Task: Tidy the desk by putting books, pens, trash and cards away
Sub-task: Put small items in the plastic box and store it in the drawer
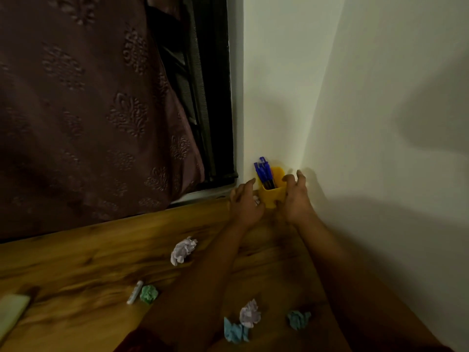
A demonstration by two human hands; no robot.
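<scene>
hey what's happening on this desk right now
A person is reaching both hands to a yellow pen holder in the far corner of the wooden desk. The left hand and right hand flank it, fingers curled; whether they grip it is unclear. Blue pens stand inside. Crumpled paper balls and a white marker lie loose on the desk.

- Your pen holder [271, 193] stands in the desk's [76, 270] far corner against the wall [291, 97], pens [264, 171] upright inside.
- Your left hand [245, 203] and right hand [295, 199] flank it.
- Paper balls [183, 250] lie scattered nearer you, a marker [135, 295] to their left.
</scene>
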